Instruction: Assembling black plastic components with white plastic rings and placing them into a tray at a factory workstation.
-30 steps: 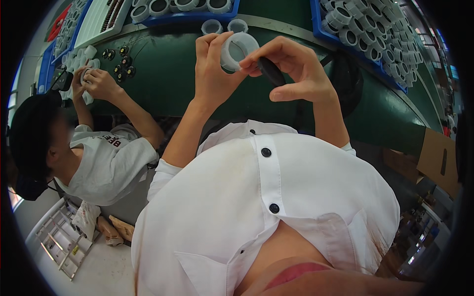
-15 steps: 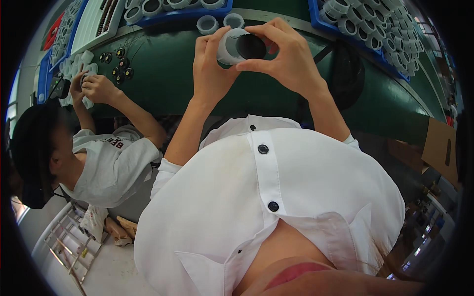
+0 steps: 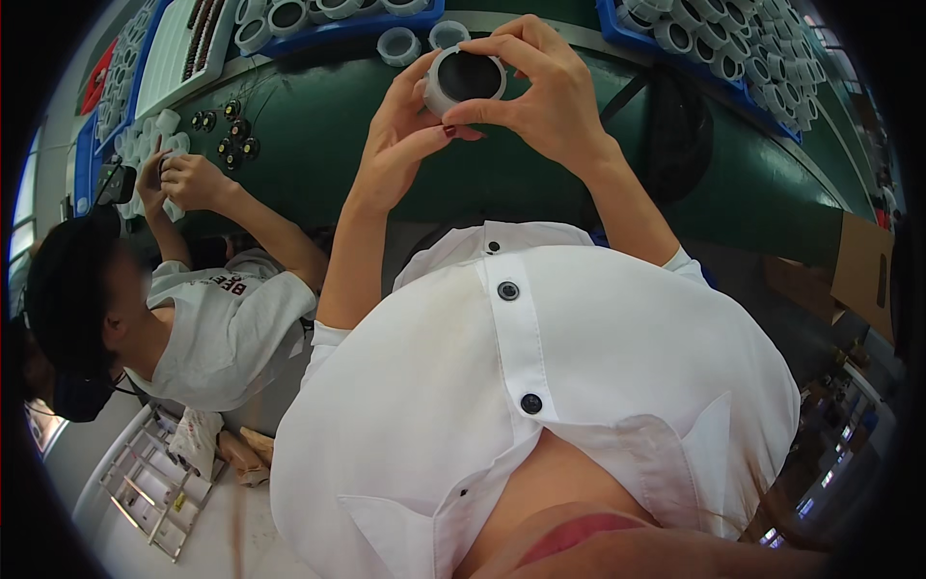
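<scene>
A round white plastic housing with a dark disc in its face [image 3: 471,75] is held over the green table, its dark side turned up toward me. My left hand [image 3: 397,135] grips its left side, the fingers partly hidden behind it. From the right, my right hand [image 3: 545,101] closes on the rim, thumb along the near edge and fingers along the far edge. Just beyond my hands stand two translucent round cups, a left one [image 3: 397,46] and a right one [image 3: 449,37]; fingers partly cover the right one.
Blue trays of white rings stand at the far left [image 3: 338,29] and right [image 3: 738,92]. Small black round parts with wires [image 3: 231,140] lie on the green table [image 3: 318,135]. To my left, a co-worker's hands [image 3: 188,179] work beside white cups. A dark bag [image 3: 680,145] sits right of my hands.
The housing has tilted so its dark face now points more squarely up at me. My left hand has shifted lower around its side; my right hand keeps its hold.
</scene>
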`<state>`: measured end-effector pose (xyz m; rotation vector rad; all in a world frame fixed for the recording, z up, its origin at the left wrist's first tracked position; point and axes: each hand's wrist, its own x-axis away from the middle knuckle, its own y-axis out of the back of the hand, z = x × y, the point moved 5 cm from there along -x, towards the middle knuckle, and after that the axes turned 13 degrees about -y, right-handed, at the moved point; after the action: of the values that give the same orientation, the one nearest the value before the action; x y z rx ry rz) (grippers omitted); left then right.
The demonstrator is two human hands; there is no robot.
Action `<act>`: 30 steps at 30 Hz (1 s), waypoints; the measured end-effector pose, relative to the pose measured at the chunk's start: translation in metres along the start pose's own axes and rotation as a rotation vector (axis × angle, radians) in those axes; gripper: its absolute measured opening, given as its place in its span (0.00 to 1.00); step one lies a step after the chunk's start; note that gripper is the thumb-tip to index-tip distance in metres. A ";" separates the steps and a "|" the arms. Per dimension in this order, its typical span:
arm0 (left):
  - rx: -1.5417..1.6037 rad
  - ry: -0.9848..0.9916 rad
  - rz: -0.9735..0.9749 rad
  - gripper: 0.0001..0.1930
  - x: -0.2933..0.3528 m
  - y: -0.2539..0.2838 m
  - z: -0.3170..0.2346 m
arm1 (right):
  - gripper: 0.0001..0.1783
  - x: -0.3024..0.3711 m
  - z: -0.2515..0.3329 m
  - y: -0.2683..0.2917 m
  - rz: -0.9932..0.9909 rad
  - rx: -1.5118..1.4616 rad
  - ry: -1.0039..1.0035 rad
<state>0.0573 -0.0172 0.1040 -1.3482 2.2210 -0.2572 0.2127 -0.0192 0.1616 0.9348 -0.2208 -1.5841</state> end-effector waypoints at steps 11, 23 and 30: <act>-0.136 0.045 -0.157 0.20 -0.002 -0.004 -0.003 | 0.30 0.003 0.000 -0.003 0.063 -0.155 -0.056; -0.135 0.016 -0.126 0.22 -0.001 -0.007 -0.004 | 0.31 0.000 -0.021 -0.016 0.150 -0.403 -0.103; -0.078 0.025 -0.203 0.20 0.000 0.000 -0.005 | 0.28 0.007 -0.036 -0.019 0.211 -0.703 -0.226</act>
<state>0.0551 -0.0177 0.1080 -1.6237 2.1352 -0.2635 0.2223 -0.0077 0.1231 0.1804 0.0838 -1.4152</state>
